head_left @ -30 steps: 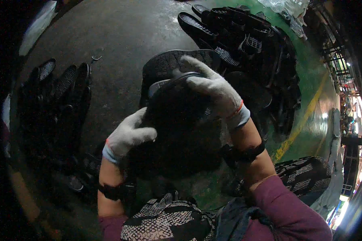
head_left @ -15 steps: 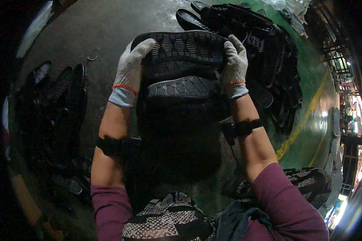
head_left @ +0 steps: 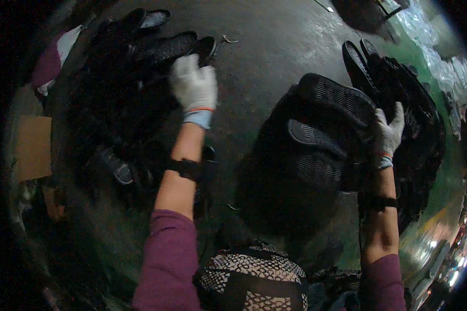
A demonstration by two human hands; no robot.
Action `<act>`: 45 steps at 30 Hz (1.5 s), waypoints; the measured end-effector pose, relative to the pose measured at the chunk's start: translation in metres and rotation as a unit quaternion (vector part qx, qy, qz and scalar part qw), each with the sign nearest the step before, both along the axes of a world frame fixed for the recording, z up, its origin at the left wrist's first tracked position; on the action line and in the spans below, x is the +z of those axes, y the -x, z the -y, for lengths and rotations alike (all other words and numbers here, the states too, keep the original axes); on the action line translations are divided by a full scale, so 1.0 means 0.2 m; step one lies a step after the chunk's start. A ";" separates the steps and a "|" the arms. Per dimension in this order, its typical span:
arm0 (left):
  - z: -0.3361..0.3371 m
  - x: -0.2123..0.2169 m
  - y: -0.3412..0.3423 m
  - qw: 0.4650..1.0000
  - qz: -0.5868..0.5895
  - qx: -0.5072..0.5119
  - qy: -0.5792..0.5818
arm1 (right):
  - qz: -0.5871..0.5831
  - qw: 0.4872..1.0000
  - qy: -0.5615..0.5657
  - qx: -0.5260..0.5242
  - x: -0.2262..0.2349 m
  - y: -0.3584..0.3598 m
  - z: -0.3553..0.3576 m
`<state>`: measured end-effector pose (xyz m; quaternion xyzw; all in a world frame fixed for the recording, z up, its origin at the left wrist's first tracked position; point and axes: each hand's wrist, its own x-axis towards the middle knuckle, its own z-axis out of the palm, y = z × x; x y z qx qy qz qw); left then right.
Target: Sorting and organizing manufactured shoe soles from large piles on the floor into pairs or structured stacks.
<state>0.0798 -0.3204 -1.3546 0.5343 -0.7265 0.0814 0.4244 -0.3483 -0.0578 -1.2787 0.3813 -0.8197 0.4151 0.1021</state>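
Observation:
My left hand (head_left: pixel 194 85), in a white knit glove, is at the left heap of black shoe soles (head_left: pixel 166 46). Its fingers are apart and somewhat blurred, close to the tip of one sole (head_left: pixel 205 47); nothing shows in its grasp. On the other side, my right hand (head_left: pixel 390 132), gloved alike, has thumb and fingers spread at the right end of a stack of black soles. The top sole (head_left: pixel 337 96) shows its ridged tread, with another sole (head_left: pixel 316 137) on the nearer side. Deep shadow hides the stack's lower part.
A larger heap of black soles (head_left: pixel 415 103) lies on the right, with clear plastic wrapping (head_left: pixel 451 72) beyond it. At far left stands a piece of brown cardboard (head_left: pixel 35 147). Dark grey floor (head_left: pixel 254 78) shows between the heaps. Patterned cloth (head_left: pixel 254 274) covers my lap.
My left hand has let go of the soles' left end and moved left to the other heap. My right hand has loosened from the right end. The view has turned left.

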 end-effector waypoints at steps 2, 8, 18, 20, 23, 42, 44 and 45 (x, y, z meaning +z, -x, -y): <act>0.07 0.06 -0.46 0.987 0.082 0.136 -0.009 | 0.082 0.988 0.121 0.040 0.05 -0.07 0.05; 0.00 0.16 -1.10 0.818 0.231 0.300 -0.432 | 0.227 0.927 0.199 0.221 0.31 -0.60 0.21; -0.11 0.31 -1.26 0.898 0.102 0.134 -0.406 | 0.430 0.811 0.042 0.395 0.13 -1.41 0.31; -0.18 0.30 -1.13 0.947 0.010 0.092 -0.307 | 0.509 0.759 0.026 0.404 0.09 -1.49 0.33; -0.33 0.43 -0.74 0.889 -0.203 -0.038 -0.409 | 0.531 0.759 -0.006 0.377 0.03 -1.52 0.39; 0.66 -0.04 -0.42 0.826 0.171 -0.085 -0.530 | 0.554 0.775 0.016 0.305 -0.01 -1.49 0.28; 0.54 0.04 -0.35 0.812 0.144 -0.125 -0.552 | 0.541 0.790 0.010 0.290 -0.04 -1.43 0.28; 0.45 0.08 -0.30 0.854 0.150 -0.112 -0.486 | 0.546 0.785 0.014 0.292 -0.06 -1.40 0.28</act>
